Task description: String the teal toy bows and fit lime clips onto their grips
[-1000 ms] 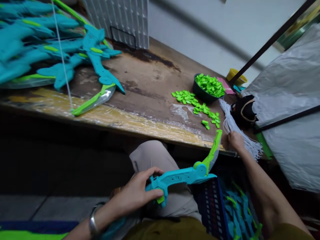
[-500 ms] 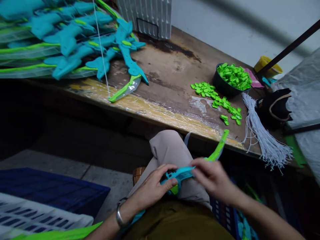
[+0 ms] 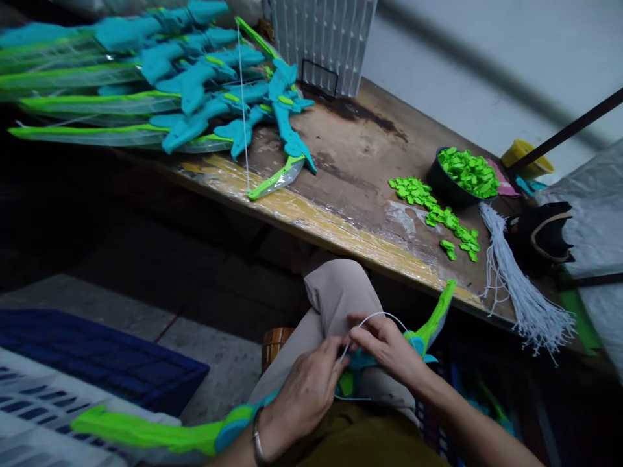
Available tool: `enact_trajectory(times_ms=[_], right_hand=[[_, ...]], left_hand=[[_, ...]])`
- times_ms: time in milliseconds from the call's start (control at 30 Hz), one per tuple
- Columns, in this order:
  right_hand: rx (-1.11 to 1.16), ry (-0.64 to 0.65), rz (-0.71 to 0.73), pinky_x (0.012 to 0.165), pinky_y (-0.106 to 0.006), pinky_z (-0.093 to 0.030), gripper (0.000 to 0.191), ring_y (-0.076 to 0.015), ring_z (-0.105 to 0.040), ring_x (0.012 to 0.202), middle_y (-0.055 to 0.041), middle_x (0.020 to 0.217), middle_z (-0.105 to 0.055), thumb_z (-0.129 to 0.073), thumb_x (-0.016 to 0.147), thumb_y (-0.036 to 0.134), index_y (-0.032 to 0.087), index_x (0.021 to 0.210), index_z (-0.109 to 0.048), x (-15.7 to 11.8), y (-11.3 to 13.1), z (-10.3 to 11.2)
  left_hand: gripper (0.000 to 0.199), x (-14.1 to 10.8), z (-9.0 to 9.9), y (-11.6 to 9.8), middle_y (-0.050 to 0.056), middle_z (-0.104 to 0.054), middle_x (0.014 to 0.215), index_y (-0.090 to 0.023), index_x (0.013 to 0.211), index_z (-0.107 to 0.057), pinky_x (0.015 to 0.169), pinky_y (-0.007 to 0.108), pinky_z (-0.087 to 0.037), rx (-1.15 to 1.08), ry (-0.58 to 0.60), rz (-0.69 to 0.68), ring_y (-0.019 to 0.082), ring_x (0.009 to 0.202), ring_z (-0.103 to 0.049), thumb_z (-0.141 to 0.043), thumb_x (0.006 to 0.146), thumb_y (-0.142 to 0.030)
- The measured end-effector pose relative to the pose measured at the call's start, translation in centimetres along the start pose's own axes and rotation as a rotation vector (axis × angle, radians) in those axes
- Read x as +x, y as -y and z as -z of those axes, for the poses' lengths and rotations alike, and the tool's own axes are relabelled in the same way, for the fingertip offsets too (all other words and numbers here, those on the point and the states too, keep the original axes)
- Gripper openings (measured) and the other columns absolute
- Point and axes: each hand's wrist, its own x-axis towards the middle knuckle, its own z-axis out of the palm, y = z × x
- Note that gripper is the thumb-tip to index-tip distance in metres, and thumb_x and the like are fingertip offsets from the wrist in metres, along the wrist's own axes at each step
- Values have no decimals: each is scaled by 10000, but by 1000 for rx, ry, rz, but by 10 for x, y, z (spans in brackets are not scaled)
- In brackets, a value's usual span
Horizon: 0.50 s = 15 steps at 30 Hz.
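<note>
A teal and green toy bow [image 3: 435, 314] lies across my lap, its left green limb reaching past my left forearm. My left hand [image 3: 311, 379] is closed at the middle of the bow, fingertips pinching a thin white string [image 3: 389, 314]. Close beside it, my right hand [image 3: 384, 344] is also closed, with its fingertips at the same string, which loops up over that hand. The fingertips of both hands almost meet. Part of the bow's teal grip is hidden beneath my hands.
On the table [image 3: 341, 143] are stacked toy bows [image 3: 195, 84], a bowl [image 3: 455, 188] of green clips, loose green clips [image 3: 413, 191] and a bundle of white strings [image 3: 518, 285]. A white crate [image 3: 34, 415] and a blue crate [image 3: 121, 363] stand at lower left.
A white string now shows between my hands. My right hand has moved left, closer to my left hand, and the bow's left limb has come into view. The camera view has shifted.
</note>
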Motion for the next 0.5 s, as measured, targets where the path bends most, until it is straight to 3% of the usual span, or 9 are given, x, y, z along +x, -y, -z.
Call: enact_trajectory(times_ms=[100, 167, 300, 400, 500], right_hand=[[639, -217, -161, 668, -313, -586, 570, -193, -697, 687, -67, 800, -717, -744, 860, 639, 133, 1110, -662, 15, -5, -3], [915, -379, -195, 597, -277, -560, 556, -146, -638, 601, -18, 742, -668, -885, 731, 575, 150, 1027, -680, 22, -4, 4], [955, -621, -76, 430, -160, -386, 522, -48, -424, 477, 83, 651, -488, -916, 704, 535, 188, 1009, -673, 26, 2, 37], [949, -769, -1, 398, -126, -297, 533, -27, -351, 469, 96, 659, -444, -920, 709, 538, 196, 1032, -668, 26, 5, 57], [921, -822, 34, 380, -122, -259, 532, -26, -321, 453, 95, 645, -440, -909, 724, 540, 189, 1049, -679, 24, 7, 66]], left_hand=[[361, -1, -4, 9, 125, -734, 1162, -237, 1307, -624, 892, 378, -537, 153, 31, -85, 303, 1044, -705, -422, 1037, -367], [403, -3, -5, 19, 125, -718, 1247, -229, 1380, -573, 889, 377, -566, 261, 26, -156, 286, 1058, -720, -372, 1046, -333], [382, -7, -4, 38, 75, -726, 1304, -260, 1384, -560, 854, 270, -592, 297, -54, -248, 221, 1072, -747, -391, 1046, -310], [317, -8, -3, 49, 14, -786, 1155, -300, 1280, -619, 785, 197, -583, 219, -106, -226, 183, 1002, -769, -408, 1044, -314], [306, -6, 1, 60, 9, -808, 1058, -299, 1217, -658, 755, 177, -580, 165, -120, -205, 176, 934, -783, -414, 1037, -340]])
